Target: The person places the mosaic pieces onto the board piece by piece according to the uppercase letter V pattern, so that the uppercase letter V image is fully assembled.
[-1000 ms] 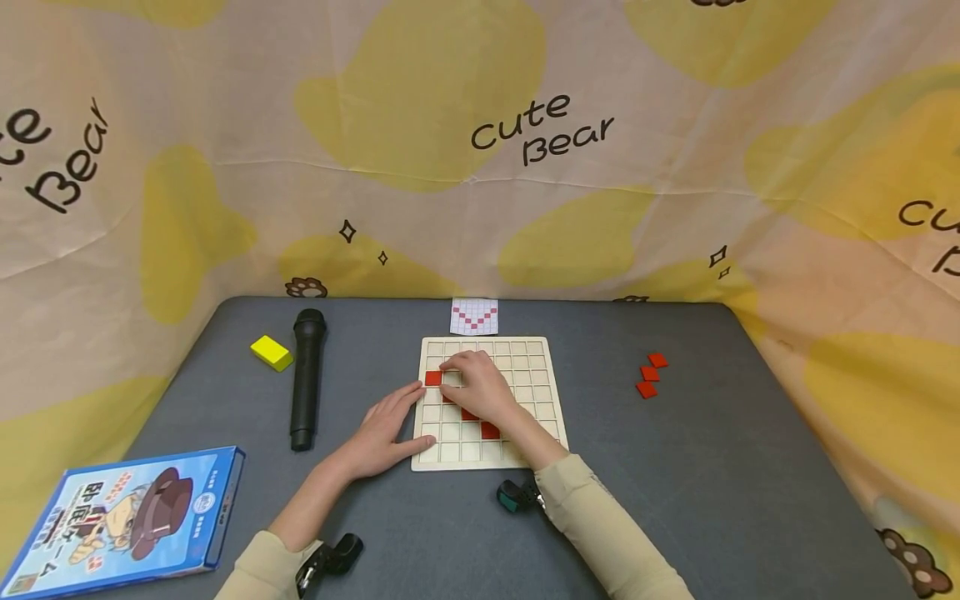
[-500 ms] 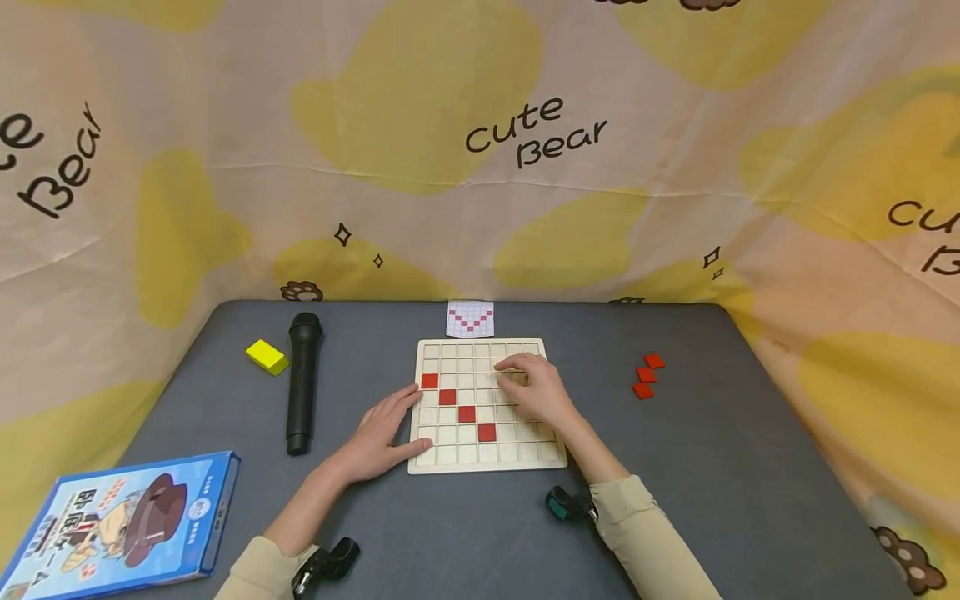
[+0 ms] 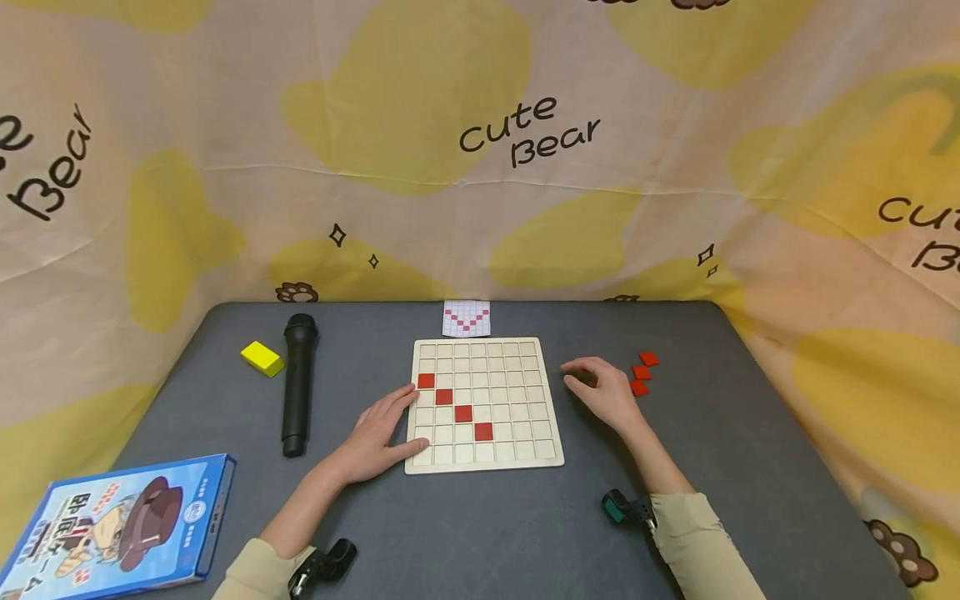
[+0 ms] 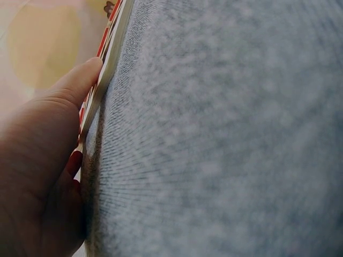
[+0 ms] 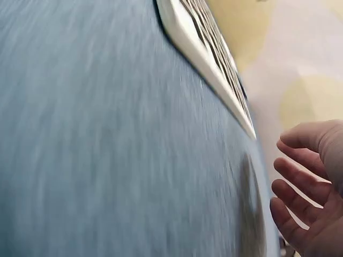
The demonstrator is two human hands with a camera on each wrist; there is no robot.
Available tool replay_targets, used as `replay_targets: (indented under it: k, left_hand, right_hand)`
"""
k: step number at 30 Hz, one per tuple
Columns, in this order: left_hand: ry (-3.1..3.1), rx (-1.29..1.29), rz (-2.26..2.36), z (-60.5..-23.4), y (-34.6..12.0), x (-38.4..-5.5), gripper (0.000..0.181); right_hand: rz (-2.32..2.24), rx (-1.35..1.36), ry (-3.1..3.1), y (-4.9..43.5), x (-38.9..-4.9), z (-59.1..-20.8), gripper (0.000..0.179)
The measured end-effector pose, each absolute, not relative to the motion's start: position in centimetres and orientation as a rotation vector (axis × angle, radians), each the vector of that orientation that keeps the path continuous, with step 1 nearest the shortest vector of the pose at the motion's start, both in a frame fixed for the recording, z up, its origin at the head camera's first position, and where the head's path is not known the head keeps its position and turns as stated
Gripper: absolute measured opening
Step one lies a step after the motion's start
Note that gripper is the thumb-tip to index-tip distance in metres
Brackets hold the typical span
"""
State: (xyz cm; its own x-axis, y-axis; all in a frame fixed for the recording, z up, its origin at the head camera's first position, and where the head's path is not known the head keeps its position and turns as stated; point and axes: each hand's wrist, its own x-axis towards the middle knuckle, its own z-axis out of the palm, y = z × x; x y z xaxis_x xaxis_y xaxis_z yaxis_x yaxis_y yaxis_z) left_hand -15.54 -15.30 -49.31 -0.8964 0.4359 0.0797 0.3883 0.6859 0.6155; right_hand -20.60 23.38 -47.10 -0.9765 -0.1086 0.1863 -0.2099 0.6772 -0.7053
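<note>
A cream grid board (image 3: pixel 551 454) lies flat mid-table, with red square tiles (image 3: pixel 462 413) in a diagonal stepping down to the right. My left hand (image 3: pixel 375 440) rests at the board's left edge, thumb and fingertips touching it with fingers extended. In the left wrist view, the thumb (image 4: pixel 77 80) lies against the board's rim. My right hand (image 3: pixel 606 392) is over the table between the board and three loose red tiles (image 3: pixel 640 372), its fingers loosely bent. The right wrist view shows nothing between those fingers (image 5: pixel 300 182).
Behind the board lies a small card (image 3: pixel 467 319) printed with a pink V pattern on a grid. To the left are a black microphone (image 3: pixel 299 387) and a yellow block (image 3: pixel 262 359). A blue box (image 3: pixel 120 525) occupies the front left corner.
My right hand has moved from above the board's left part rightward past its right edge, uncovering the diagonal of red tiles. The left hand has stayed at the board's edge.
</note>
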Motion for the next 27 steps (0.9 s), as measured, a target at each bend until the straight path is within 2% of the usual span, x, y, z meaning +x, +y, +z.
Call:
replay_targets:
  k: [15,27]
  left_hand:
    - [2.811,0.678,0.999,-49.1,-15.3,-15.5,0.079]
    - [2.803,0.676,1.007,-49.0,-15.3,-15.5,0.079]
  right_hand:
    - [0.948,0.248,-2.724,30.7,-19.1,-47.7,0.018]
    - [0.873,0.117,-2.789,34.1,-17.7,-47.2,0.023]
